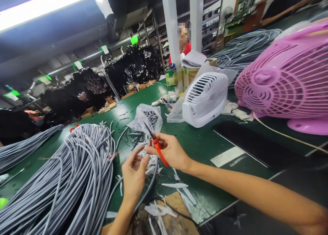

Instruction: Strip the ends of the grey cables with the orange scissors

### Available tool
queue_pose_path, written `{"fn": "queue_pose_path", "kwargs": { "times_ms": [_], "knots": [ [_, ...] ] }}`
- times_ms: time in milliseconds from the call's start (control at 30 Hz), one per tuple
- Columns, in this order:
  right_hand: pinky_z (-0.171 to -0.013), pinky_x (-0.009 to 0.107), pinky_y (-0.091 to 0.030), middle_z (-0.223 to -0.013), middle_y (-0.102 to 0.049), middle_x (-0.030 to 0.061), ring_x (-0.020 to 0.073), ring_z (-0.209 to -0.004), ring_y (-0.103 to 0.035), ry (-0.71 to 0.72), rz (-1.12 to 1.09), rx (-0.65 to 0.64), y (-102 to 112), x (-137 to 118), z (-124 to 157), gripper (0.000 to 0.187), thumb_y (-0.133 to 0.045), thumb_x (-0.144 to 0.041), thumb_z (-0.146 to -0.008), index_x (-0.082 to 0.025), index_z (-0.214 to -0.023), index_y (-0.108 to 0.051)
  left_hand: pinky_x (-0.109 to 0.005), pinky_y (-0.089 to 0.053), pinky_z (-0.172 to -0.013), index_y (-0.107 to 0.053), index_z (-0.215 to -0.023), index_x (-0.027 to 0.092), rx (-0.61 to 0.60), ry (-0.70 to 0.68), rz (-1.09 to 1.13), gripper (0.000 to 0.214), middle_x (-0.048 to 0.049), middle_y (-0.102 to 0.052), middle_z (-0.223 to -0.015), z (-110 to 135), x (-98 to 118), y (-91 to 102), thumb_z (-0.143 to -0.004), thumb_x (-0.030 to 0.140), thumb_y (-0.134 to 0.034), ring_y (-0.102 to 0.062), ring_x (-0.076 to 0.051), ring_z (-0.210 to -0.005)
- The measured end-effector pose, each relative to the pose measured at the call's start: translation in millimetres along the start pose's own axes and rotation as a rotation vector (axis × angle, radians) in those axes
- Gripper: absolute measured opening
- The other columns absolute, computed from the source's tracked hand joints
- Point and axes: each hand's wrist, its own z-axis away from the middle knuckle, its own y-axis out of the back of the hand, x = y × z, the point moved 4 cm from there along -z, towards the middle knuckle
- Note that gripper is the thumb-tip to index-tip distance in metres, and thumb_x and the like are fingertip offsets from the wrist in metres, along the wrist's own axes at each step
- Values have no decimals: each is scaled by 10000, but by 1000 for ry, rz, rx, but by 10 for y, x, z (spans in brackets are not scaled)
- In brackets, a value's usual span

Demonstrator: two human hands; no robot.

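Observation:
My right hand (pixel 171 150) is closed around scissors with orange handles (pixel 161 153), their dark blades (pixel 149 129) pointing up and to the left. Close beside it, my left hand (pixel 134 170) has its thumb and index finger curved and apart, with nothing visible between them. A grey cable (pixel 153 183) rises from below to the fingers of my right hand, where short reddish wires (pixel 150 143) show. Its exact hold there is partly hidden. White scraps (pixel 151 160) lie on the table under both hands. Behind them is a clear plastic bag (pixel 148 116) of small dark pieces.
A large bundle of grey cables (pixel 77 173) fills the left of the green table (pixel 123 108). A white fan (pixel 206 100) and a pink fan (pixel 289 78) stand at the right, near a dark flat panel (pixel 256 144). Another person (pixel 187 49) is behind the white posts.

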Motion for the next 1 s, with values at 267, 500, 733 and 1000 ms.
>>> {"fn": "queue_pose_path", "kwargs": {
  "times_ms": [267,500,733,1000],
  "knots": [
    [-568,235,-493,-565,-530,-53,96,-525,-535,-53,-97,-44,-56,10,23,358,-789,-352,-507,-171,-626,-505,-304,-510,-734,-730,-880,173,56,-156,-124,259,-59,-721,-850,23,15,30,-714,347,-632,-647,-196,-799],
    [-462,176,-343,-514,-465,-75,51,-486,-392,54,31,64,-29,-31,65,342,-774,-295,-529,-162,-555,-460,-192,-398,-472,-728,-743,155,65,-142,-45,249,16,-581,-550,26,48,42,-699,388,-651,-482,-89,-502],
    [-486,189,-385,-500,-479,-86,50,-467,-432,-62,-93,44,-23,45,9,376,-808,-285,-471,-159,-555,-463,-162,-248,-378,-651,-592,124,17,4,194,304,54,-443,-444,-24,-14,83,-662,417,-690,-338,-38,-399],
    [-490,199,-447,-463,-512,-87,63,-439,-505,-192,-189,10,-19,61,-28,413,-835,-275,-411,-159,-543,-462,-145,-313,-399,-615,-668,162,-113,19,365,235,51,-500,-536,-22,64,50,-588,328,-760,-404,-37,-420]
  ]
}}
